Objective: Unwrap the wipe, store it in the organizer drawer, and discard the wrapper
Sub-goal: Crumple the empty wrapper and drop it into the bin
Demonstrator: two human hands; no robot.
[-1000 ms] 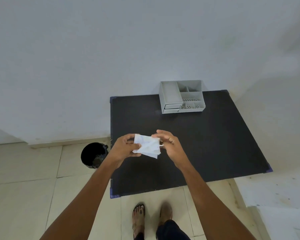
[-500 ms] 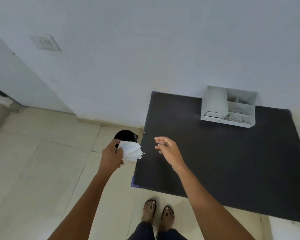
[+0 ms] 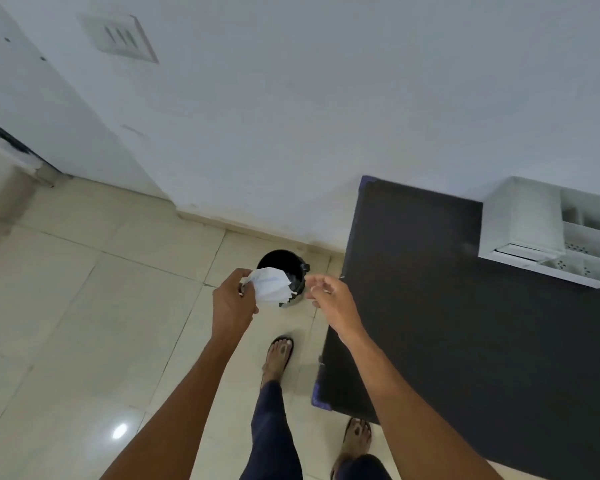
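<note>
The left hand (image 3: pixel 234 303) has its grip closed on a crumpled white wrapper (image 3: pixel 269 285), pinched at the wrapper's left edge so the loose paper fans out toward 3 o'clock. The black bin (image 3: pixel 280 263) stands on the floor just past it, at about 1 o'clock from the grip, its open mouth partly covered in view by the paper. The wrapper seems to hang above the near rim, though its height over the bin cannot be told. The right hand (image 3: pixel 328 299) is empty, fingers loosely spread, at 3 o'clock from the wrapper and beside the bin's right edge. The left hand is the one placed to drop; a short push toward 1 o'clock should centre the paper over the opening. The organizer (image 3: pixel 520 221) sits on the desk (image 3: pixel 465 341) well apart at 2 o'clock, its drawer nearly shut; whether the wipe is inside cannot be seen.
</note>
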